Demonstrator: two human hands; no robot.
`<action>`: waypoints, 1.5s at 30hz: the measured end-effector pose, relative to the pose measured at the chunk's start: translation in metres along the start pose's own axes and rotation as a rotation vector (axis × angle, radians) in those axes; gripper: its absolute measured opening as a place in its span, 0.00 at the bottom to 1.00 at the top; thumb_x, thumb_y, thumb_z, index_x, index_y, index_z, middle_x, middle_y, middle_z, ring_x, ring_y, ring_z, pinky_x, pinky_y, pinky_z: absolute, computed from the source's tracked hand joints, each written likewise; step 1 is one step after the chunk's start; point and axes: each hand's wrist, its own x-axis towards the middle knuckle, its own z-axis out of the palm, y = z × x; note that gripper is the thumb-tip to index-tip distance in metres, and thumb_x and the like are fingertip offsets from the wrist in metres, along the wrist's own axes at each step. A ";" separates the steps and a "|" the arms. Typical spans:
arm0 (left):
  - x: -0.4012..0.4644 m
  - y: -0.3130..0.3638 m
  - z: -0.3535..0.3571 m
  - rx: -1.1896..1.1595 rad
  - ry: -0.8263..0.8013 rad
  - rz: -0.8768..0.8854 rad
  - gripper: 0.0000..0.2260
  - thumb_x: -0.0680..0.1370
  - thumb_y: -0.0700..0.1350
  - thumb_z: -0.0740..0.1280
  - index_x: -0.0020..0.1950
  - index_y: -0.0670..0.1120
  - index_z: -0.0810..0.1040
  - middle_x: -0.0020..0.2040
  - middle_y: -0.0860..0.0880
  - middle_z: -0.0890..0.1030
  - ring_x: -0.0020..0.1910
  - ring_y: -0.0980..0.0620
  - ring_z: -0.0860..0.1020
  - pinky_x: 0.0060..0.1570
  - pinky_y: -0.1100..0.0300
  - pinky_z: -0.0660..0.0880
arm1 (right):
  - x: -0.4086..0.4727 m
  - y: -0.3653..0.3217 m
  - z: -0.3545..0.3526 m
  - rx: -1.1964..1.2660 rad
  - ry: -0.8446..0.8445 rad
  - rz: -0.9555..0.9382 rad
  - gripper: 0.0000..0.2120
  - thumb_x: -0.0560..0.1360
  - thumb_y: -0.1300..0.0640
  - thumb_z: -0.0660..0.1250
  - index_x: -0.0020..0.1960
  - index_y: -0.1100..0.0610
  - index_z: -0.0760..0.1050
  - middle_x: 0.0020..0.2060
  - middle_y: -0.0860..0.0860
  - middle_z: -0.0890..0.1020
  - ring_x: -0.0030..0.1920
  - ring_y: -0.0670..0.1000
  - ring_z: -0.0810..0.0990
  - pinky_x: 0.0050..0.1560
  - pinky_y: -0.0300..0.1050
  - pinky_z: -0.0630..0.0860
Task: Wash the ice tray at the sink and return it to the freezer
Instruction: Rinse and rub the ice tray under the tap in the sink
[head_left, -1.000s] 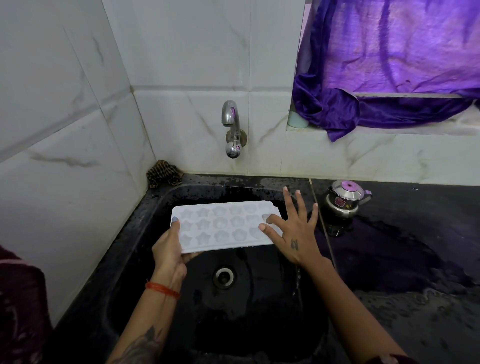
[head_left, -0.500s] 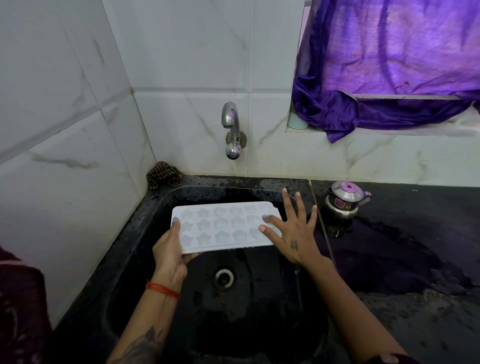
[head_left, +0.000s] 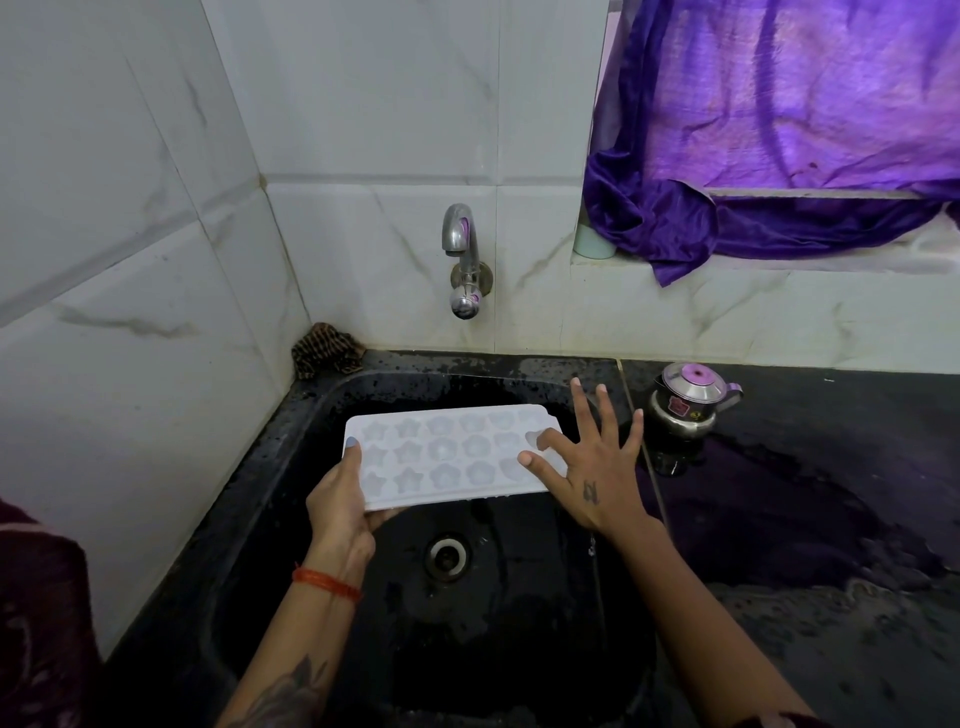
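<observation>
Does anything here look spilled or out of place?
Yes: water is pooled over the black counter right of the sink, round the small steel pot. A purple cloth droops off the ledge.

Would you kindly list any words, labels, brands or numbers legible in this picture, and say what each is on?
No text can be read.
Small steel pot: a red sticker, too blurred to read.
Right hand: a small dark tattoo mark, not legible as a letter.
Ice tray, tap: no text visible.
</observation>
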 end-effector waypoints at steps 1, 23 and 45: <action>0.000 0.000 0.000 -0.001 0.001 -0.003 0.10 0.78 0.51 0.65 0.52 0.45 0.77 0.42 0.48 0.80 0.39 0.51 0.79 0.27 0.55 0.78 | 0.000 0.000 0.000 -0.002 -0.001 0.006 0.33 0.70 0.25 0.40 0.46 0.43 0.77 0.77 0.52 0.52 0.76 0.57 0.43 0.68 0.66 0.34; -0.001 -0.001 -0.001 -0.006 0.006 -0.003 0.12 0.78 0.51 0.65 0.55 0.44 0.76 0.42 0.48 0.80 0.39 0.50 0.79 0.36 0.50 0.78 | -0.002 -0.002 -0.003 0.012 -0.054 0.016 0.37 0.68 0.24 0.37 0.49 0.44 0.76 0.77 0.51 0.48 0.76 0.54 0.38 0.68 0.65 0.31; 0.000 -0.001 -0.002 0.001 -0.006 -0.008 0.10 0.78 0.51 0.65 0.53 0.45 0.76 0.43 0.47 0.80 0.41 0.49 0.79 0.38 0.49 0.78 | 0.007 -0.029 -0.013 0.038 -0.181 -0.120 0.40 0.65 0.23 0.34 0.57 0.37 0.75 0.77 0.48 0.46 0.76 0.53 0.36 0.65 0.61 0.23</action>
